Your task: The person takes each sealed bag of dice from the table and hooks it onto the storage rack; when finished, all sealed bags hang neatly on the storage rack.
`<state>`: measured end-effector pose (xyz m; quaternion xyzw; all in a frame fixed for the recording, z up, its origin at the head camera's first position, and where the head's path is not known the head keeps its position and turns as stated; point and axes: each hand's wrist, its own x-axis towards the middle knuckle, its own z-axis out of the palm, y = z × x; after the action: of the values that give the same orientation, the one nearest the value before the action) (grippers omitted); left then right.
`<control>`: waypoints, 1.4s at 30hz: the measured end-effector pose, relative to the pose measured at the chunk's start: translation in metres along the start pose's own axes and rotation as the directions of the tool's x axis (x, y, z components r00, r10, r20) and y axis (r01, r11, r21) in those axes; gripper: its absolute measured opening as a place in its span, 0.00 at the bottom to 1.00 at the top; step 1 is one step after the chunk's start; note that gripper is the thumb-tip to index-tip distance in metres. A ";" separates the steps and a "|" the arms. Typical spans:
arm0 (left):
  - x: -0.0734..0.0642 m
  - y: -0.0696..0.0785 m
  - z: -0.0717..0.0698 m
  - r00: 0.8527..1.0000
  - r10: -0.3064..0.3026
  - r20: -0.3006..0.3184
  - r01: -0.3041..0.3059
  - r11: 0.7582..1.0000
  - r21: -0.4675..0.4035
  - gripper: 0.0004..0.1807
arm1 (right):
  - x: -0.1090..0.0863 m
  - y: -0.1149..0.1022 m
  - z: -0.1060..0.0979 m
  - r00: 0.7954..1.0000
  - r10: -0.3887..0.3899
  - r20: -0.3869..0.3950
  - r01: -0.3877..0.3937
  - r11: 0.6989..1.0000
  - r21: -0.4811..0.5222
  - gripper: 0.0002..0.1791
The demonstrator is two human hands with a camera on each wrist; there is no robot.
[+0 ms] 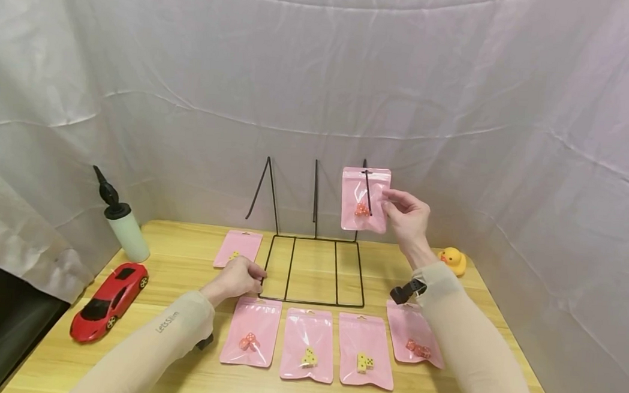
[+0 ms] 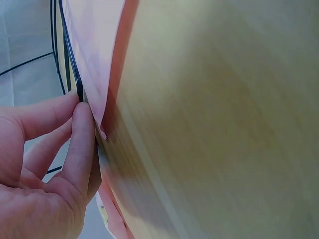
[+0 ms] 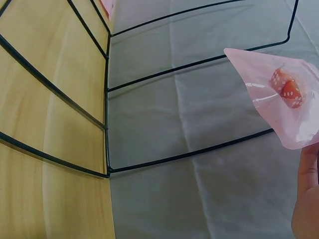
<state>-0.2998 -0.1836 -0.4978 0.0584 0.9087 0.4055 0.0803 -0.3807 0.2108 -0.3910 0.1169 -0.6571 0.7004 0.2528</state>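
A black wire display rack (image 1: 317,239) stands on the table with three upright prongs at its back. My right hand (image 1: 409,219) pinches the right edge of a pink zip bag (image 1: 354,190) holding red dice (image 1: 362,209). The right prong passes through the bag's hang hole and lies across its front. In the right wrist view the bag (image 3: 259,89) hangs tilted, with the hand (image 3: 306,209) partly out of frame. My left hand (image 1: 237,278) grips the rack's front left corner; the left wrist view shows thumb and fingers (image 2: 82,124) pinching the wire.
Several pink bags lie on the table, among them one with yellow dice (image 1: 309,334) and one with red dice (image 1: 253,322). Another bag (image 1: 241,243) lies left of the rack. At left are a red toy car (image 1: 110,301) and a pump (image 1: 130,236); a rubber duck (image 1: 453,260) sits at right.
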 end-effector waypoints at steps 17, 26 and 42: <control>0.002 -0.001 0.002 1.000 -0.022 0.007 0.022 1.000 -0.012 0.20 | 0.012 0.008 0.006 0.997 0.074 -0.034 -0.075 0.997 -0.021 0.17; 0.001 0.001 0.001 1.000 -0.011 0.016 0.011 1.000 -0.005 0.20 | 0.016 0.008 0.006 0.995 0.091 -0.034 -0.093 0.995 -0.037 0.17; -0.002 0.005 0.001 1.000 -0.015 0.005 0.015 1.000 -0.003 0.20 | 0.010 0.006 -0.014 0.991 0.120 0.063 -0.113 0.988 -0.108 0.20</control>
<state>-0.2975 -0.1801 -0.4947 0.0523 0.9083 0.4060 0.0856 -0.3898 0.2262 -0.3924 0.0892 -0.7069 0.6742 0.1943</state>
